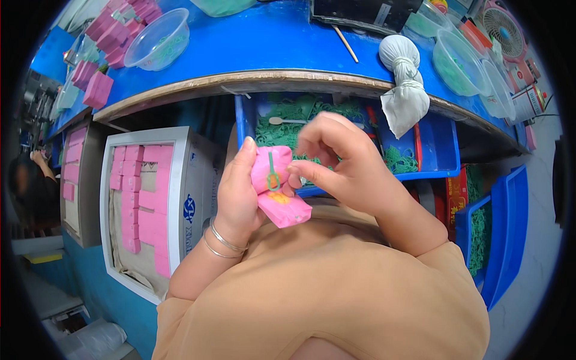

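Observation:
A pink rubber mould [287, 210] lies opened into two parts in my left hand [235, 195], whose fingers are closed around it. The upper part is bent back, and a thin green wax piece [271, 165] with a loop at its lower end rests on it. Yellow marks show on the pink faces. My right hand [360, 165] is at the mould's right edge, with thumb and fingers bent together in a pinch. What sits between those fingertips is too small to make out. Behind the hands, a blue drawer [366, 175] holds many green wax pieces [279, 129].
A blue table [252, 54] runs across the back. On it are clear bowls [159, 42], stacked pink moulds [111, 33], a white cloth pouch [405, 75], a wooden stick [346, 45] and a pink fan [503, 29]. A tray of pink moulds [132, 198] stands left; blue bins [504, 240] are right.

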`<state>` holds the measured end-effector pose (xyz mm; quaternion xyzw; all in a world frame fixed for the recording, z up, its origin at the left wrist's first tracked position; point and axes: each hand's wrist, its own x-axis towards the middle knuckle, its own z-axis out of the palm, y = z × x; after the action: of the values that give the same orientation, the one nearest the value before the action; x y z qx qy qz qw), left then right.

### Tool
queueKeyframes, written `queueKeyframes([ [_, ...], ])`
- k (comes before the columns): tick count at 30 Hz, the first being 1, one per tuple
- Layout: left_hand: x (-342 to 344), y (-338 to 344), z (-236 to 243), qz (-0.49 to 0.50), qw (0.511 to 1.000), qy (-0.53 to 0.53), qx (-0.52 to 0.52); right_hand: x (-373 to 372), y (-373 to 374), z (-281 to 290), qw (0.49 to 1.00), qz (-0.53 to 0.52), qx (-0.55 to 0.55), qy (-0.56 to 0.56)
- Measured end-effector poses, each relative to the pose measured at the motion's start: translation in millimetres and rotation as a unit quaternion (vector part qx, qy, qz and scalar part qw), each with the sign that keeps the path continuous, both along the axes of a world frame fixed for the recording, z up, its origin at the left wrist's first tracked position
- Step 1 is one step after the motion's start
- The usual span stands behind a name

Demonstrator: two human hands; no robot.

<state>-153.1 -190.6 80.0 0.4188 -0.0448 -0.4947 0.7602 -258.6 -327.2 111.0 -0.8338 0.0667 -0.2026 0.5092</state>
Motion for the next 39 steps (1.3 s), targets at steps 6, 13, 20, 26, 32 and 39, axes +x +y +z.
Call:
queueKeyframes([
  [6,-8,2,3,-0.097,0.989,-0.111,0.009,5,-8,3,0.992,0.075,-0.097,-0.031],
  [13,-10,1,-1,-0.104,0.99,-0.089,0.019,5,-12,-6,0.989,0.09,-0.104,-0.05],
  [20,-1,3,-3,-0.106,0.991,-0.061,-0.045,-2,-14,-9,0.989,0.079,-0.002,-0.124],
  [26,-9,7,2,-0.087,0.97,-0.211,-0.082,-8,-5,-14,0.982,-0.059,0.075,-0.162],
  [32,-15,6,5,0.039,0.918,-0.391,-0.044,-9,6,-15,0.985,-0.052,-0.037,-0.162],
  [39,-8,8,4,0.076,0.82,-0.568,-0.014,-5,5,-19,0.987,-0.022,-0.042,-0.155],
])
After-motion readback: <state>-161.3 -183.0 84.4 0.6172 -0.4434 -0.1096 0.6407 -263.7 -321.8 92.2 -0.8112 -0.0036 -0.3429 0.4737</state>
